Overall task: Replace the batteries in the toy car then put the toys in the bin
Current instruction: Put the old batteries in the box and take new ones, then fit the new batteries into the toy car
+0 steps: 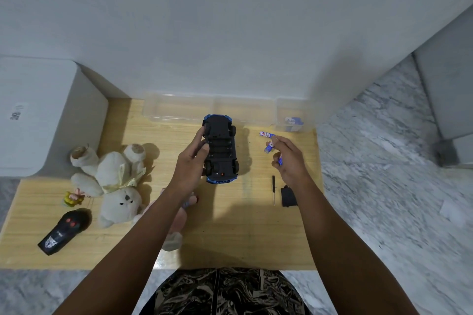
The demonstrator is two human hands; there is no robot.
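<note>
The toy car lay belly-up at frame centre, long axis running up-frame, its battery bay open; the left hand gripped its left flank. The right hand, right of it, pinched blue batteries

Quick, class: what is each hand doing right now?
Left hand: closed on the upturned toy car.
Right hand: closed on batteries.

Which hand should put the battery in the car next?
The right hand. It already holds a battery beside the upturned toy car, whose battery slot is open. The left hand is busy steadying the car.
</note>
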